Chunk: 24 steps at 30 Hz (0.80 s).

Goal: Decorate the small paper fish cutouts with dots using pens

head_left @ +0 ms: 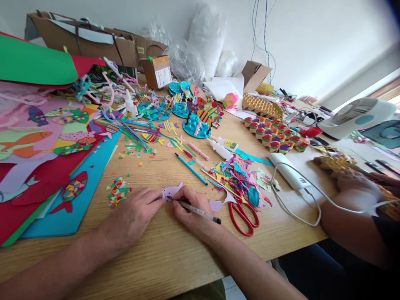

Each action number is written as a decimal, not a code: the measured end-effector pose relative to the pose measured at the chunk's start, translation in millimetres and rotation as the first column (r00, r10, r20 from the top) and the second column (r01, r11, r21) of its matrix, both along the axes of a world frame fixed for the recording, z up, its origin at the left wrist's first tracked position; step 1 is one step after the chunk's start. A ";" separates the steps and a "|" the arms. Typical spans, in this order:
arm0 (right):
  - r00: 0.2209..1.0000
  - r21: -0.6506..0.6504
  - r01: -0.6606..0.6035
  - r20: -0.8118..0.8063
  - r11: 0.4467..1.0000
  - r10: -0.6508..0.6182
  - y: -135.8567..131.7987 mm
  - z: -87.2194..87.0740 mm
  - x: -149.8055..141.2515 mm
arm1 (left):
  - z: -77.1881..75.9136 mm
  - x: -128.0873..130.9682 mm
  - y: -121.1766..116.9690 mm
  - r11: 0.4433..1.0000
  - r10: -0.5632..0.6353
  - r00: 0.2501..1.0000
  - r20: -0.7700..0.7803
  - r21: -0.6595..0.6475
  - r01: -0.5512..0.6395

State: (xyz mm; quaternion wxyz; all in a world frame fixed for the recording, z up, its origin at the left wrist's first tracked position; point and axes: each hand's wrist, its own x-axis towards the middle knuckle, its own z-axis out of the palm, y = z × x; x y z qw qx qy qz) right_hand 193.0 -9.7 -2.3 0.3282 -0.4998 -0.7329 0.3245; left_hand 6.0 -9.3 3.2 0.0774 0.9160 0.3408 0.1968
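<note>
A small lilac paper fish (171, 191) with pink dots lies on the table between my hands. My left hand (139, 208) has its fingers closed on the left end of the fish, keeping it against the tabletop. In my right hand (193, 210) is a gel pen (201, 213) with a clear barrel and black cap end, its tip at the fish. Right of that hand rest red-handled scissors (244, 216) and a lilac paper offcut (216, 205). A blue pencil (191, 168) and a pile of paper scraps (240, 177) lie just beyond.
Tiny paper bits (118, 191) and stacked coloured sheets (78, 212) with paper fish lie left. Glue bottles (220, 148), blue decorated plates (196, 128) and painted egg cartons (271, 134) stand farther back. On the right are a cabled white power strip (289, 171), a fan (356, 116) and another person's hand (356, 183).
</note>
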 end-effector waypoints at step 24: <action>1.000 0.025 0.004 0.001 1.000 -0.004 0.8 -3.5 0.1 | -7.7 -0.1 -1.6 1.000 0.020 0.999 0.028 0.008 -0.020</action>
